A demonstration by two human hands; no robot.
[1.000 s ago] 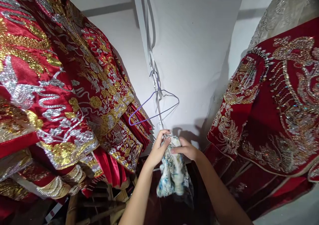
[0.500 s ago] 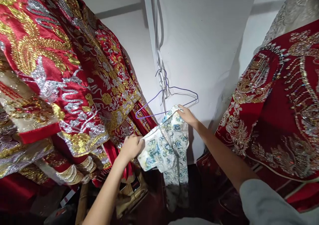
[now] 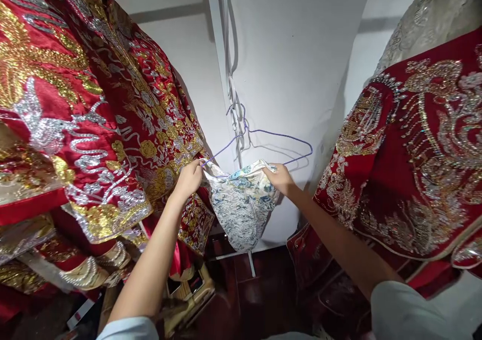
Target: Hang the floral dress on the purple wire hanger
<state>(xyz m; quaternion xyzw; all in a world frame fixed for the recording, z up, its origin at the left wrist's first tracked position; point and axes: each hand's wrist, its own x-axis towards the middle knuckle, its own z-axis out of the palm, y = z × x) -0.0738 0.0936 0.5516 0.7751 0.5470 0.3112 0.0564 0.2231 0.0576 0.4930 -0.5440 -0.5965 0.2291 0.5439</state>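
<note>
Stretched between my two hands is a white garment (image 3: 243, 204) with a blue and green floral print; its exact kind is unclear. My left hand (image 3: 190, 180) is closed on its upper left corner, right at the left end of a purple wire hanger (image 3: 269, 133). Fingers of my right hand (image 3: 280, 179) pinch the garment's upper right edge, close to the hanger's lower bar. The hanger's right end sticks out bare past that hand. Part of the lower bar is hidden by the cloth.
A white metal stand (image 3: 222, 43) rises behind the hanger, against a white wall (image 3: 293, 53). Red embroidered robes (image 3: 146, 104) hang on the left, and a beaded red garment (image 3: 376, 164) on the right. Below left is a beige object (image 3: 196, 295) on the dark floor.
My left hand has risen with the garment's left corner to the hanger's left end. The garment now spreads wider and level across the hanger, its long lower part no longer dangling. The view has shifted slightly.
</note>
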